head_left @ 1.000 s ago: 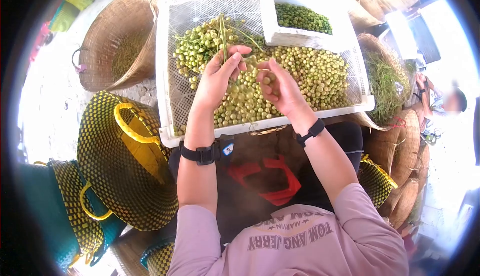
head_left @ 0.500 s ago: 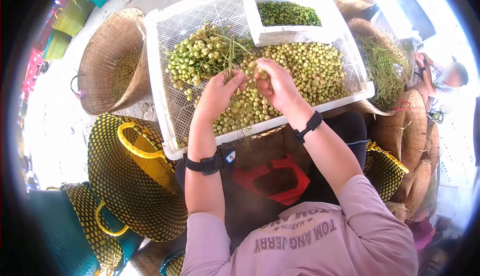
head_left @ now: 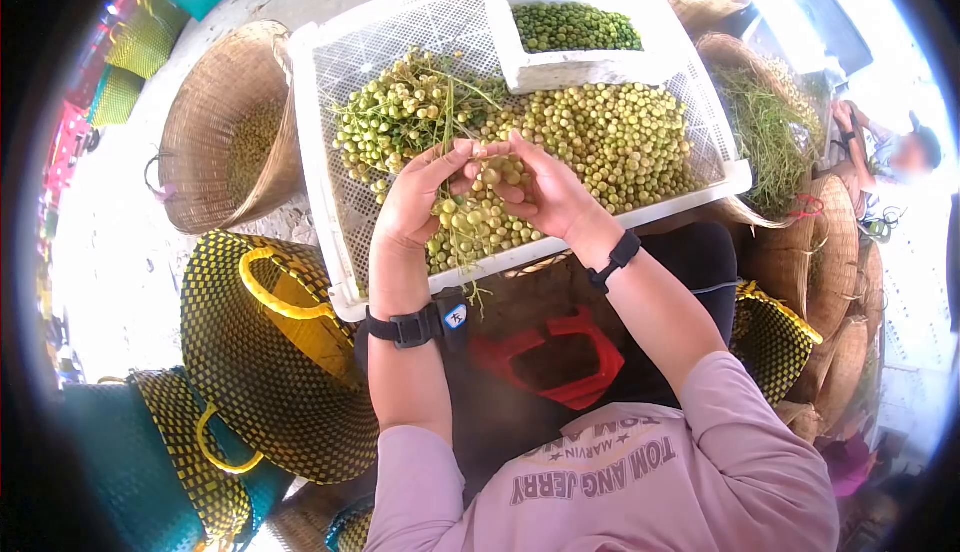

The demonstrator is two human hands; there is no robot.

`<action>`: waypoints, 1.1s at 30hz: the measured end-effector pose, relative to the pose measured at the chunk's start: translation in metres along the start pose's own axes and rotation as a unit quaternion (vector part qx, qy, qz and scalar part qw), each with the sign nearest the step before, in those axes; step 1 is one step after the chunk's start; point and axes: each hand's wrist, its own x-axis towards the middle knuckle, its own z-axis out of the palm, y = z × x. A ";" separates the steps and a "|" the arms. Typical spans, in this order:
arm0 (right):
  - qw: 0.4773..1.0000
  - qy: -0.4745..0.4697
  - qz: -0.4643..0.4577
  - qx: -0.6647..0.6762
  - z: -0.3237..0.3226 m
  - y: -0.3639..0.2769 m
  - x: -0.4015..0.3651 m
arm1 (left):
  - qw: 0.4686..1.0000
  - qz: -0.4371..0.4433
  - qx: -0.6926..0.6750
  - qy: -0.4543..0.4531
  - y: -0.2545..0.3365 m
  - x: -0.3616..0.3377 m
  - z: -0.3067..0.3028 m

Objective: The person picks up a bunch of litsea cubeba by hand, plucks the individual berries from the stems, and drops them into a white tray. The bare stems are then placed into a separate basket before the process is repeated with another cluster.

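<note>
In the head view, your left hand [head_left: 425,190] pinches a green stem [head_left: 449,117] between thumb and fingers, and your right hand [head_left: 540,192] is curled round a few pale green berries [head_left: 507,169] close beside it. Both are over the big white tray [head_left: 334,192], above its loose berries [head_left: 610,142]; a stemmed bunch [head_left: 400,102] lies beyond your left hand, and a small white box [head_left: 582,67] sits at the far side.

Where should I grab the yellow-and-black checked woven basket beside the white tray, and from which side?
Take the basket by its thick yellow loop handle, the one nearer the white perforated tray. I'd come from above with the left hand: that loop arches across the upward-tilted mouth, its opening looks finger-ready, and the tray's corner crowds its right side.
</note>
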 end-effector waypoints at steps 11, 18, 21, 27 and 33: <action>0.988 0.119 -0.085 0.053 -0.002 -0.004 0.005 | 0.997 0.030 0.072 0.026 -0.015 0.010 0.003; 0.916 0.257 -0.233 -0.202 -0.021 -0.008 0.019 | 0.996 0.018 0.070 0.049 -0.008 0.004 0.006; 0.656 0.244 -0.374 -0.608 -0.060 -0.024 0.027 | 0.998 0.043 0.021 0.051 -0.005 0.005 0.000; 0.697 0.170 -0.280 -0.638 -0.010 -0.023 -0.005 | 0.998 0.058 -0.014 0.034 -0.005 0.006 0.000; 0.896 0.055 -0.176 -0.404 0.013 -0.005 -0.010 | 0.997 0.058 -0.007 0.056 -0.006 0.005 0.003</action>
